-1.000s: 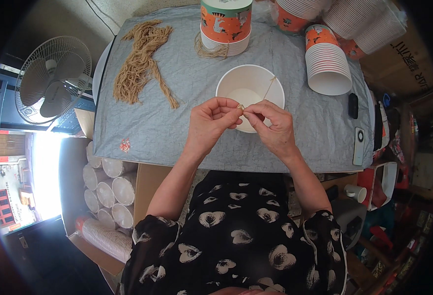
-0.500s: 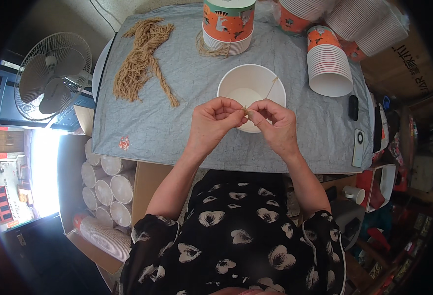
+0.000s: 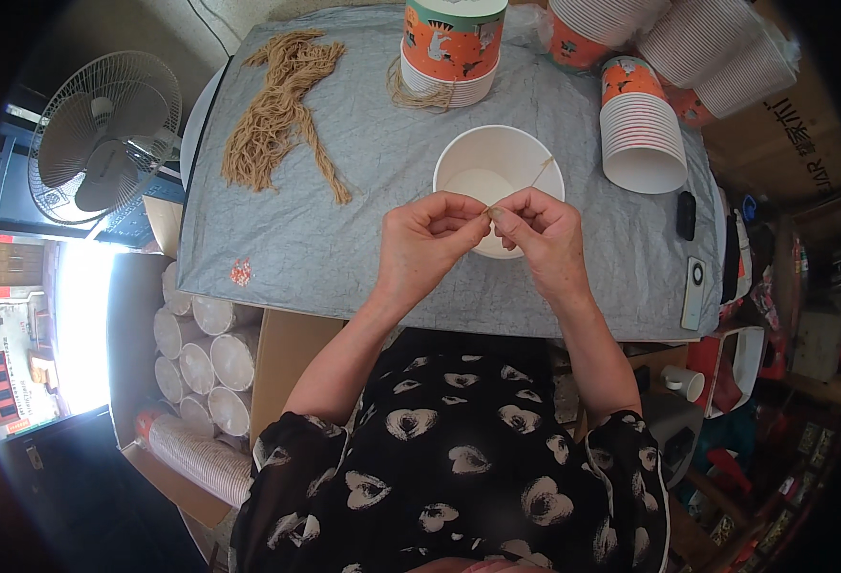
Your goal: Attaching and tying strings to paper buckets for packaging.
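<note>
"What are your hands doing?"

"Both are pinching: my left hand (image 3: 428, 244) and right hand (image 3: 549, 241) are meeting at the fingertips, seemingly gripping a twine strand (image 3: 541, 176) just above the near side of a white bucket (image 3: 466, 164)."

"Which step is that?"

"I'm working the strand's end, I'd say, perhaps twisting or knotting it; my fingers are hiding which. The next move is calling for fine, even pinching, without tugging the bucket."

"And what's in the bucket?"

"I'm seeing only bare white inside, with the strand running from near its right rim; my hands are covering part. Low on my left, a carton (image 3: 296, 355) is holding wrapped cup stacks (image 3: 233, 361). Farther out, nested tubs (image 3: 645, 143) are lying at the right. Beyond, a twine bundle (image 3: 282, 105) is lying leftward, and twine loops (image 3: 424, 95) are resting against a patterned orange stack (image 3: 451, 50)."
</note>
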Action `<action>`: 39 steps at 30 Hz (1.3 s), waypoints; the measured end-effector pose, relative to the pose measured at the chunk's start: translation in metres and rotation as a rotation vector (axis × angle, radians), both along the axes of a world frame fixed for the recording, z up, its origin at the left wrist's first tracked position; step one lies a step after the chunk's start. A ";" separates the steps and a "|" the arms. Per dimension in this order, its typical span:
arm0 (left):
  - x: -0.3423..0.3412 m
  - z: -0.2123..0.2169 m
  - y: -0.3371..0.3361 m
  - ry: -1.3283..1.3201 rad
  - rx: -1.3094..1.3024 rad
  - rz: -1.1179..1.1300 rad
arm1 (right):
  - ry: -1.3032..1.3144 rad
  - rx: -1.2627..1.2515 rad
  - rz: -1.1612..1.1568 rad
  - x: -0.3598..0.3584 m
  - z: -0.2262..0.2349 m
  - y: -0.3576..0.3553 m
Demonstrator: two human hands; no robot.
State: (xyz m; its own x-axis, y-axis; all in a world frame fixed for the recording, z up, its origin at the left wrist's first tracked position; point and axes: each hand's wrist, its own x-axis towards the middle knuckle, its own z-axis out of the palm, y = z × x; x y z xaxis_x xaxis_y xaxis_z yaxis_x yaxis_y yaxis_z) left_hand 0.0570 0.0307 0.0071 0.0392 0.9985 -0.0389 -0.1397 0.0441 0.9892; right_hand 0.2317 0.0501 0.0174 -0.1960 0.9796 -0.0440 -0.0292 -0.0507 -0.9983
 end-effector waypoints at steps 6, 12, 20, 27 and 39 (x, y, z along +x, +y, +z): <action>-0.003 -0.007 0.000 -0.049 0.005 -0.018 | 0.008 -0.014 0.014 0.000 -0.001 -0.002; -0.010 -0.004 0.002 -0.155 -0.103 -0.093 | 0.022 -0.133 0.019 0.006 0.009 0.004; -0.010 -0.003 0.004 -0.111 -0.092 -0.149 | -0.088 -0.150 0.177 0.011 0.006 0.009; -0.011 -0.002 0.003 -0.119 -0.113 -0.156 | -0.129 -0.135 0.229 0.014 0.013 0.009; -0.011 -0.001 0.003 -0.074 -0.100 -0.162 | -0.227 -0.072 0.330 0.014 0.014 0.013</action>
State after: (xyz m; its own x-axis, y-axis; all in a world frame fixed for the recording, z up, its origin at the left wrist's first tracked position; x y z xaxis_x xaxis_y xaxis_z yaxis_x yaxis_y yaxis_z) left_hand 0.0458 0.0336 0.0059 0.2053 0.9702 -0.1290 -0.1950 0.1697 0.9660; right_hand 0.2458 0.0633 0.0318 -0.4764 0.8588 -0.1883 0.2212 -0.0902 -0.9710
